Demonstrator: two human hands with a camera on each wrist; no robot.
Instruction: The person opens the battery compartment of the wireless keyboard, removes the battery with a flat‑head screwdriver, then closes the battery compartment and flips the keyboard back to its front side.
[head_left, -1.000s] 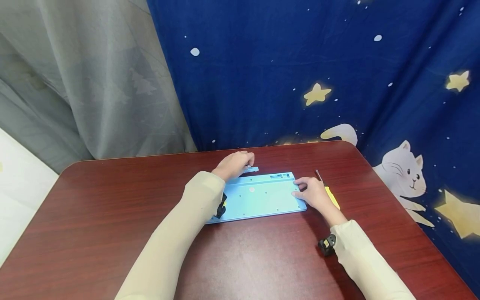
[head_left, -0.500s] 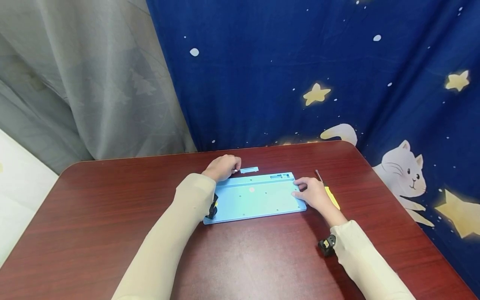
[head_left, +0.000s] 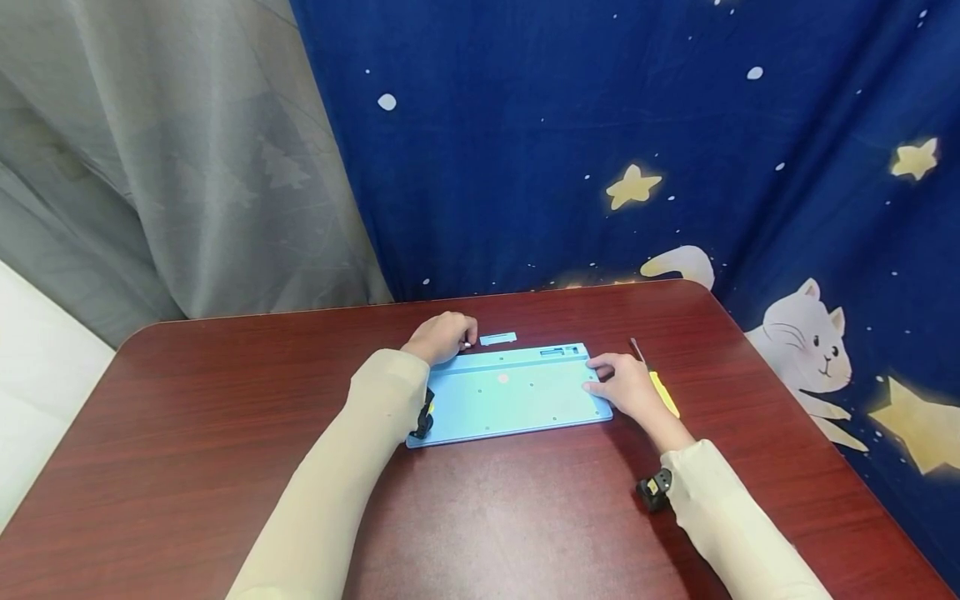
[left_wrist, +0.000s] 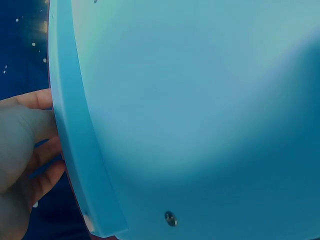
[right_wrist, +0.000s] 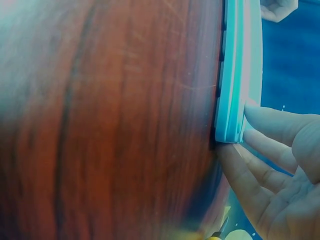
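At the left of the dark red wooden desk (head_left: 225,433), the left hand (head_left: 441,337) bent its fingers down just beyond the keyboard's far left corner. The head view showed a small pale object (head_left: 467,345) at its fingertips, too tiny to make out; the left wrist view lost those fingertips behind the keyboard's edge, so whether they gripped it I could not tell. The flat light-blue plastic keyboard (head_left: 525,400) lay underside up on the desk, its left end partly covered by the sleeve and wrist camera. Only the left wrist view brought a recessed metal screw (left_wrist: 171,218) up close. Near the far edge lay a small light-blue plastic strip (head_left: 498,339), seen in the head view. Further right, the right hand (head_left: 630,386) held the keyboard's right end; the right wrist view showed thumb and fingers about the corner. Past it lay a yellow-handled screwdriver (head_left: 664,396), partly hidden by the hand.
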